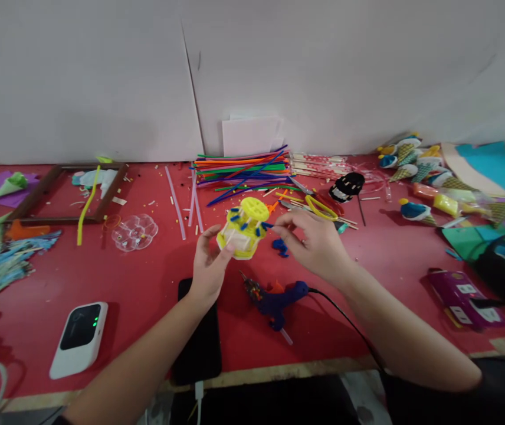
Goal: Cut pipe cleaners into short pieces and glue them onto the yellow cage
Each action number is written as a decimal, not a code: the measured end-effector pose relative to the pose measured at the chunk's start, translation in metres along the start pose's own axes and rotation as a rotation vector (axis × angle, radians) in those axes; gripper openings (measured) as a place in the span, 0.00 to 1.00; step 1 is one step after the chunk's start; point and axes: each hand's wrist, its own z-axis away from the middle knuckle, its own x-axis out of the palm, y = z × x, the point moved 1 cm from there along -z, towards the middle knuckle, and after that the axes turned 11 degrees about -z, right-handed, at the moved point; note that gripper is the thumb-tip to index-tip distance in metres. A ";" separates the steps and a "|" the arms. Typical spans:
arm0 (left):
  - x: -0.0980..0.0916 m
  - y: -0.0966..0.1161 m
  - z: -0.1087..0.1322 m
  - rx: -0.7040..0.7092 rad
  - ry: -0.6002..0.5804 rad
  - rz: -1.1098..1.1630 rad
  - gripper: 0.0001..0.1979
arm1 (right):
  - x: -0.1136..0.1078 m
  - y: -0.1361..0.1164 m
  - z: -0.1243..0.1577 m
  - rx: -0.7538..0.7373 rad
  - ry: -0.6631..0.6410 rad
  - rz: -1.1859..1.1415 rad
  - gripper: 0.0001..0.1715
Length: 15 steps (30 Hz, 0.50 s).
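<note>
My left hand (210, 265) grips a small yellow craft model (244, 230) from its lower left side, holding it tilted above the table. The model has a round yellow top, blue pieces around its middle and pale sticks below. My right hand (310, 239) pinches a short blue piece (268, 225) at the model's right side; whether that piece is fixed to the model I cannot tell. Loose blue pieces (280, 247) lie just under my right hand. Below both hands a dark blue hot glue gun (279, 300) rests on its side, a clear glue stick poking from its back.
Coloured pipe cleaners (241, 171) are piled at the back, with yellow-handled scissors (321, 208) to their right. A black phone (197, 342), a white portable router (79, 339) and a purple box (467, 298) lie near the front. A brown frame (35, 188) is at left; the glue gun's cord runs beneath my right forearm.
</note>
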 end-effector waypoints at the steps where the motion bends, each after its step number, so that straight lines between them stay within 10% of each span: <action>1: 0.002 0.002 -0.001 -0.033 -0.009 0.004 0.24 | -0.002 0.003 -0.001 0.032 -0.011 -0.010 0.08; 15: 0.007 0.006 0.008 -0.108 -0.115 -0.041 0.34 | 0.017 -0.014 -0.010 -0.139 -0.200 -0.142 0.05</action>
